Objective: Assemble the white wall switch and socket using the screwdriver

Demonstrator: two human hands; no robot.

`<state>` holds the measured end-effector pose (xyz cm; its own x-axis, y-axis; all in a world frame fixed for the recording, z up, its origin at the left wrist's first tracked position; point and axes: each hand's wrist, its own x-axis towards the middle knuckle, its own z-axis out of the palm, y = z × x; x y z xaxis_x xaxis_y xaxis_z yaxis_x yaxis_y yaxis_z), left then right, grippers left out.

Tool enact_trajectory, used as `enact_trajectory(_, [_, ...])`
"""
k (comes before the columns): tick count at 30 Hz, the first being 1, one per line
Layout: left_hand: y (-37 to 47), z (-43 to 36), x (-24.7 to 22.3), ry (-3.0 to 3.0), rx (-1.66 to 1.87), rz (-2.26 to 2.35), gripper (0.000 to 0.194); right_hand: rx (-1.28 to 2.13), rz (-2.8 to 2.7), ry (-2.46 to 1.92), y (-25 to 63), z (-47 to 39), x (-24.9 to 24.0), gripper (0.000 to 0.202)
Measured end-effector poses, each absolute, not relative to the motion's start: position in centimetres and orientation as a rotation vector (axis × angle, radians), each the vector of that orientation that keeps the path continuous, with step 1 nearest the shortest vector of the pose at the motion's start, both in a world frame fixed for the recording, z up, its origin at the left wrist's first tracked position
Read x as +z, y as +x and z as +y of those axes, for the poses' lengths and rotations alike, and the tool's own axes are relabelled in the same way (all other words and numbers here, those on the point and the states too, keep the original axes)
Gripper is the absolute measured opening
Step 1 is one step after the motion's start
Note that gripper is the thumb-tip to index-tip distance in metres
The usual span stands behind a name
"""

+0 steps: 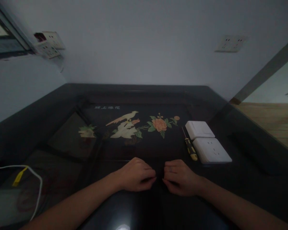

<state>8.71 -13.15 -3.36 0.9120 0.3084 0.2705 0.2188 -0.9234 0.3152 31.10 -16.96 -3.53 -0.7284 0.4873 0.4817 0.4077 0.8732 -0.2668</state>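
My left hand [138, 175] rests on the black glossy tabletop [134, 204], its fingers curled in a loose fist. Facing it across a small gap, my right hand [180, 177] is curled the same way, and a ring shows on one finger. I see nothing held in either hand. Beyond the right hand lies a screwdriver [190, 149] with a yellow and black handle, its shaft pointing away from me. Just right of it are two white units: a wall socket [214, 149] with its holes facing up, and behind it a similar white block [200, 128].
A bird-and-flower picture [124, 129] decorates the tabletop. On the left, a white cable [41, 188] carries a yellow tag [19, 176]. A dark flat object [254, 152] lies at the right. The back wall holds a double socket [230, 43] and, at left, more sockets [48, 49].
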Motion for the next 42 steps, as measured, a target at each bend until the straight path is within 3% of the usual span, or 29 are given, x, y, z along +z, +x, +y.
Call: enact_trajectory(42, [8.9, -13.29, -3.58, 2.848, 0.443, 0.45, 0.035, 0.04, -2.717, -0.632, 30.97, -16.96, -4.29, 0.022])
